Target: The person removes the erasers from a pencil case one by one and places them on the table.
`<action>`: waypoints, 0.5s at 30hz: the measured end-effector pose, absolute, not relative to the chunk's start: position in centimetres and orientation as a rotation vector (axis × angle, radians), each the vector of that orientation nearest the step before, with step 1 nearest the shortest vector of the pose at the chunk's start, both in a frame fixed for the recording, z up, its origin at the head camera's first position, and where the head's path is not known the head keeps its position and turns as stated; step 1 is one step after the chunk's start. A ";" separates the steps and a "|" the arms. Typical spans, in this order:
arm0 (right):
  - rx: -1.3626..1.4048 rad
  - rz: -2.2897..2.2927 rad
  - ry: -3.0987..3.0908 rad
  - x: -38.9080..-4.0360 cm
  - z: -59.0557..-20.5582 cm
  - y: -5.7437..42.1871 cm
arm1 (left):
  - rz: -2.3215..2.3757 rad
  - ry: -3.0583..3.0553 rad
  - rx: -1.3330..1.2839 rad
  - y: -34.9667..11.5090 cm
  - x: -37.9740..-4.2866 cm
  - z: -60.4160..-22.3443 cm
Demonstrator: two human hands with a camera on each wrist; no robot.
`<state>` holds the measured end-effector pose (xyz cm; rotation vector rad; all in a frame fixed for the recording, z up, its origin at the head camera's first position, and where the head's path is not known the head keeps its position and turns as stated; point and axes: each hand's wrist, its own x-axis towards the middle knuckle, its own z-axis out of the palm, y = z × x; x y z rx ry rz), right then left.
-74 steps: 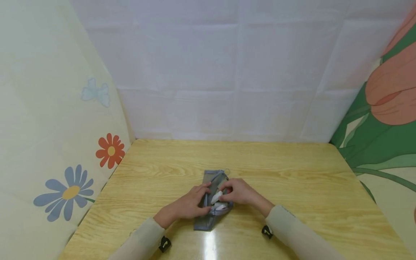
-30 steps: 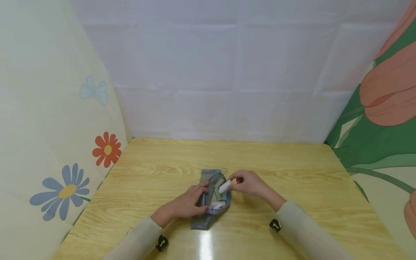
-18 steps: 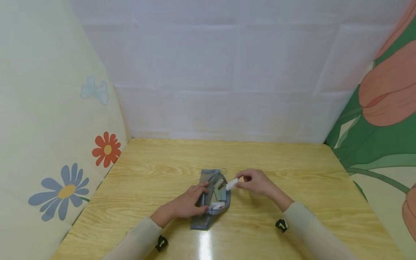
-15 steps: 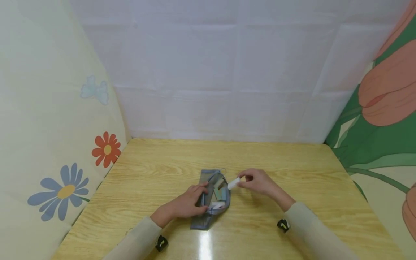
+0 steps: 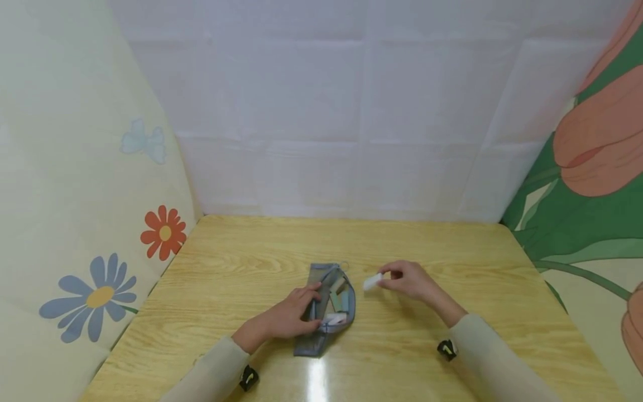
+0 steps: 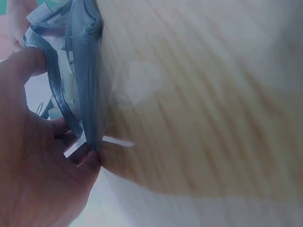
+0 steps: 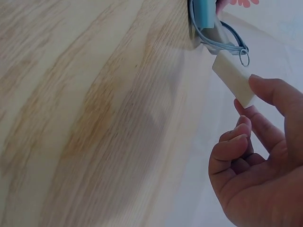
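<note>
A grey-blue mesh zip pouch lies unzipped on the table, its mouth facing right. Inside it are a green block, a blue block and white pieces. My left hand grips the pouch by the left edge of its mouth; the left wrist view has the thumb at the blue zip edge. Right of the pouch, my right hand pinches a white rectangular block by one end between thumb and fingers. The block is held up, apart from the pouch.
The wood-grain table reaches back to a white cloth wall. Printed flower cloths flank it on the left and right. A zip ring sits at the pouch's far end. Black wrist devices hang at both sleeves.
My right hand has drawn the white block out of the pouch and moved it to the right, clear of the mouth. The left hand stays on the pouch.
</note>
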<state>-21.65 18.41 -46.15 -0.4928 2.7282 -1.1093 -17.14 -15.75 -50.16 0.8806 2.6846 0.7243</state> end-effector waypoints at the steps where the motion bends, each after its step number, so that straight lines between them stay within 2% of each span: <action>1: -0.490 -1.112 2.728 -21.7 -46.2 18.6 | 0.721 2.686 0.881 -15.7 -17.1 -50.2; 15: -0.382 -1.118 2.738 -22.3 -46.8 20.8 | 0.743 2.674 0.885 -15.7 -17.0 -50.0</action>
